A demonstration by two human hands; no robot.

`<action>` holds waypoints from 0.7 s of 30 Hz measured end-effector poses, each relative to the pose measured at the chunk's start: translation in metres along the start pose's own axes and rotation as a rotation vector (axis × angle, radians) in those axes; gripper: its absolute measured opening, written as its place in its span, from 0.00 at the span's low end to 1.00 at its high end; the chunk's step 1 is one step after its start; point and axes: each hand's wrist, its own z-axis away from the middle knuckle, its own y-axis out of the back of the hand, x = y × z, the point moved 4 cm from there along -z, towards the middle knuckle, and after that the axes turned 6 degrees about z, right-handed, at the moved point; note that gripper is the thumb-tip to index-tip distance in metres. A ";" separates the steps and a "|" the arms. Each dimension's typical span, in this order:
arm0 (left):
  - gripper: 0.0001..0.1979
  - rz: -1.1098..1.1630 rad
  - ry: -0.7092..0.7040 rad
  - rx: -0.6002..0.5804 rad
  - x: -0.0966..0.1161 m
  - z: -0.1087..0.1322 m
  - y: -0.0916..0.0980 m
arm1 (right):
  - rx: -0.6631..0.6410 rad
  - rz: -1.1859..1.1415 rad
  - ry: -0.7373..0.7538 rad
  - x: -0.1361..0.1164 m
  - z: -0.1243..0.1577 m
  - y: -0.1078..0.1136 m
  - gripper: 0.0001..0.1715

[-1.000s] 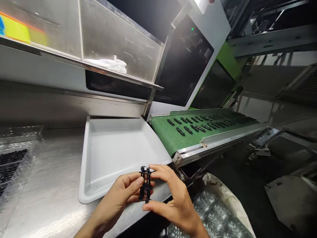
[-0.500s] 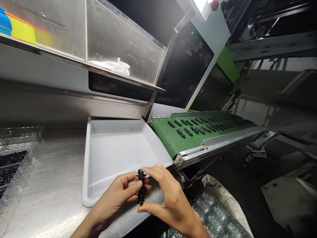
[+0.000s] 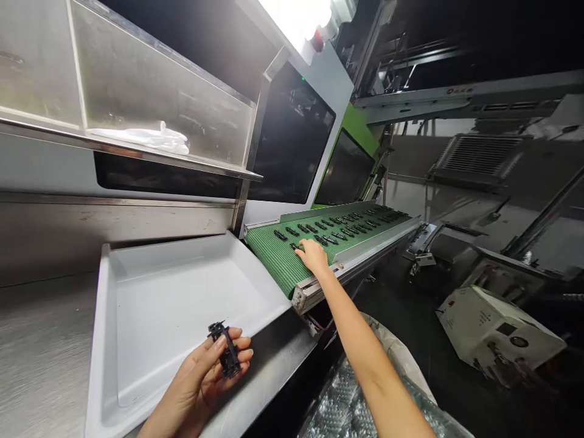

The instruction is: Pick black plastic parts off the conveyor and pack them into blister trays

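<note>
A matt black plastic part [image 3: 227, 351], glossy white plastic tray [image 3: 103, 340], brushed steel counter [image 3: 41, 365], ribbed green conveyor belt [image 3: 269, 258].

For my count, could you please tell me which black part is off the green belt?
The part in the left hand, over the white tray; the others lie on the belt.

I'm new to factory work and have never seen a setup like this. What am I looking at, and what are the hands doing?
This view comes from a camera worn on a person's head, looking forward and down at their own hands. The left hand holds a small black part. The right hand reaches onto a green conveyor belt, which carries rows of similar black parts. Beside the belt, a white tray sits on a stainless steel counter. Behind them stands a large green and white machine.
</note>
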 end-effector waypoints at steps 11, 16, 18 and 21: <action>0.15 -0.136 0.013 -0.172 0.010 -0.003 0.003 | -0.681 -0.145 0.556 -0.098 0.072 0.023 0.20; 0.15 -0.237 0.121 -0.402 -0.004 -0.002 -0.007 | -0.736 -0.082 0.493 -0.127 0.109 0.022 0.18; 0.14 -0.221 0.130 -0.416 -0.008 -0.002 -0.007 | -0.668 -0.145 0.416 -0.125 0.112 0.016 0.16; 0.12 -0.157 0.088 -0.377 -0.009 -0.002 -0.004 | -0.627 -0.288 0.329 -0.120 0.116 0.010 0.18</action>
